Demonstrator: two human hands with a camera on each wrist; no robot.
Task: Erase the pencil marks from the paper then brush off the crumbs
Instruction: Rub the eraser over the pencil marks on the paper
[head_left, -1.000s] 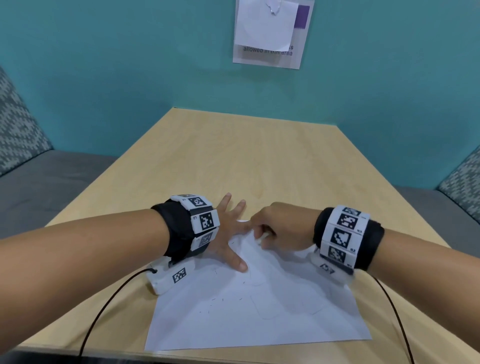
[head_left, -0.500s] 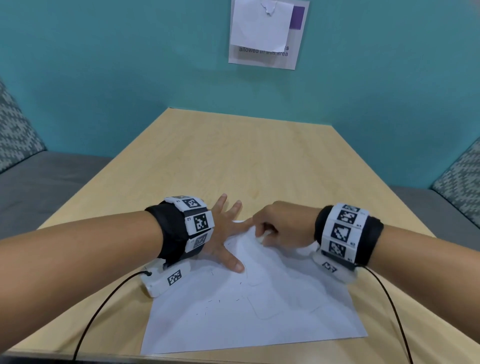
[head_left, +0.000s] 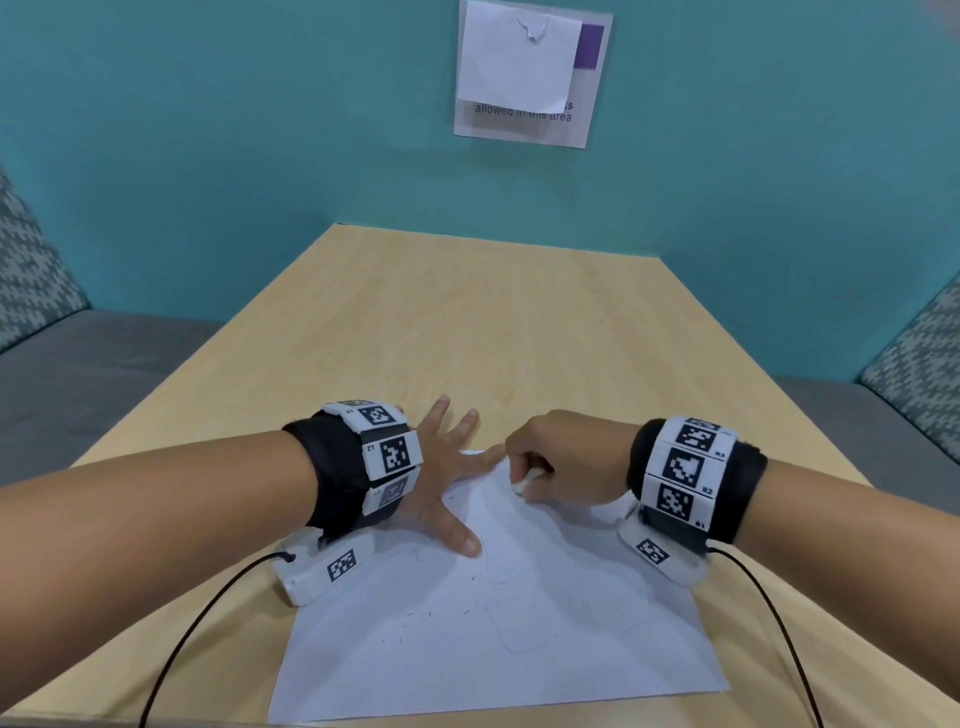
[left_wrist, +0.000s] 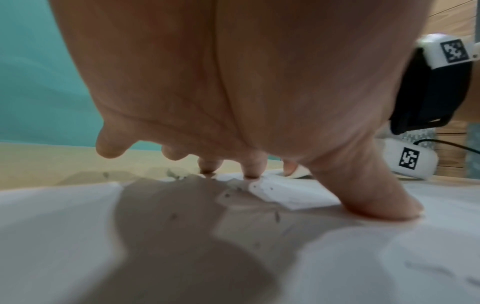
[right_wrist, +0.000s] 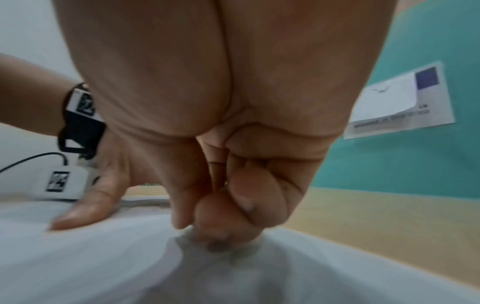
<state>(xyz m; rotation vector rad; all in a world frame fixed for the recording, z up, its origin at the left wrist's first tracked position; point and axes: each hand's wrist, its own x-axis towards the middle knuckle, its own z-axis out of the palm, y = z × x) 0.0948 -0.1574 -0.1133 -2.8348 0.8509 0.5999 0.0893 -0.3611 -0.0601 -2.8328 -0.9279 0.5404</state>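
Two hands (head_left: 441, 483) (head_left: 561, 457), wrist-view eraser (left_wrist: 296, 171), paper crumbs (left_wrist: 173, 216)

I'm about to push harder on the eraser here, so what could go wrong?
The paper could crease: the right hand rubs the eraser near its far corner, and only the left hand pins it there. The crumbs scattered near the front could smear if a wrist drags across them.

On the sign (head_left: 530, 122) on the wall in front of me I can read only "allowed in this area", the rest hidden by a white sheet (head_left: 519, 57), and the tags of my left wristband (head_left: 382, 452) and right wristband (head_left: 685, 467) show "L2", "R2", "R3".
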